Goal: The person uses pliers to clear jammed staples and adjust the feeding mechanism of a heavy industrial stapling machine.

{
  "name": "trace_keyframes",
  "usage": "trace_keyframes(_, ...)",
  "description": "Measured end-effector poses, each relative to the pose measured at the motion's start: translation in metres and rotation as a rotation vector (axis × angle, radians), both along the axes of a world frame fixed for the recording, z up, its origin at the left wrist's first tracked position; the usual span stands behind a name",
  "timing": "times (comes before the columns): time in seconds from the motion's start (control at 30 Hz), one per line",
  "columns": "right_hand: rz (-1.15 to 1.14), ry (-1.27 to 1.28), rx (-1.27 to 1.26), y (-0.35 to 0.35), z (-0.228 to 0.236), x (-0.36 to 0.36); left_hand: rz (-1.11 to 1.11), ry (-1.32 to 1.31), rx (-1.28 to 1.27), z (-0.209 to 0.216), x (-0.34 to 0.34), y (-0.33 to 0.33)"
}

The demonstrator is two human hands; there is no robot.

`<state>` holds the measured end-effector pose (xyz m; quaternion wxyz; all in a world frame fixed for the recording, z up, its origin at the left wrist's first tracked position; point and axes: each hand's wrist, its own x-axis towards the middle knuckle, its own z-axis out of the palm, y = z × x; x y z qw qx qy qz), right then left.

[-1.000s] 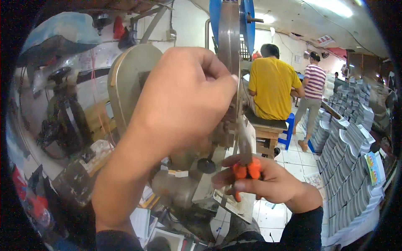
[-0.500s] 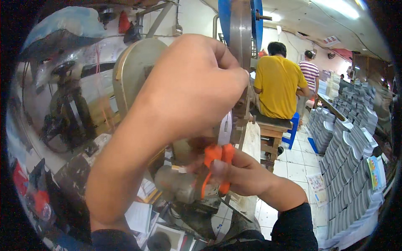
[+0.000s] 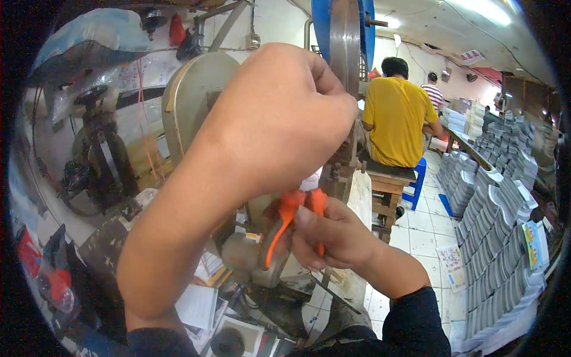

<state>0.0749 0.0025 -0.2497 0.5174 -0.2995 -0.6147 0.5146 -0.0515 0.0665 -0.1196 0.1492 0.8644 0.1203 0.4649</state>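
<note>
In my right hand (image 3: pixel 338 237) is a pair of long-nose pliers (image 3: pixel 288 213) with orange handles, spread apart. Their jaws point upward and are mostly hidden below my left wrist. My left hand (image 3: pixel 297 113) is raised above them, its fingers curled closed beside the metal column of a machine (image 3: pixel 345 56). What those fingertips hold, if anything, is out of sight behind the hand. A grey rounded machine cover (image 3: pixel 184 110) stands just left of my left forearm, and a blue wheel (image 3: pixel 322 27) sits at the top of the column.
A person in a yellow shirt (image 3: pixel 395 113) sits on a wooden bench (image 3: pixel 386 187) ahead, with another in a striped shirt (image 3: pixel 433 94) beyond. Tall stacks of bound paper (image 3: pixel 496 256) line the right side. Papers (image 3: pixel 196 306) lie low on the left.
The orange handles have spread wider, and the pliers have shifted slightly up and left with my right hand. My left hand remains closed in nearly the same place.
</note>
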Motion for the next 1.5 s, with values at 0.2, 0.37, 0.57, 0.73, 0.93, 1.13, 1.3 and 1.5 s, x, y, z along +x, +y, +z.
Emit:
trace_keyframes(0.2, -0.007, 0.108, 0.061, 0.009, -0.011, -0.001, -0.002, -0.013, -0.013, -0.001, 0.000, -0.003)
trace_keyframes(0.37, 0.026, 0.185, 0.084, 0.006, -0.012, 0.000, -0.022, -0.017, -0.038, -0.001, 0.000, -0.005)
trace_keyframes(0.57, -0.158, 0.124, 0.023, -0.003, -0.007, -0.002, 0.018, -0.006, 0.018, -0.002, -0.002, -0.004)
trace_keyframes(0.73, -0.149, 0.099, -0.079, -0.008, -0.018, 0.003, 0.024, -0.021, 0.090, 0.000, -0.007, -0.005)
trace_keyframes(0.93, -0.275, 0.057, -0.107, -0.024, -0.028, 0.009, -0.009, -0.080, -0.122, -0.032, -0.019, 0.007)
trace_keyframes(1.13, -0.216, -0.129, -0.189, -0.034, -0.026, 0.021, -0.064, -0.133, 0.190, -0.067, -0.003, 0.011)
trace_keyframes(1.3, -0.157, -0.229, -0.117, -0.031, -0.032, 0.030, 0.014, -0.195, 0.279, -0.080, 0.008, 0.005)
trace_keyframes(1.5, -0.030, -0.285, -0.209, -0.033, -0.047, 0.045, -0.044, -0.164, -0.086, -0.084, 0.004, 0.000)
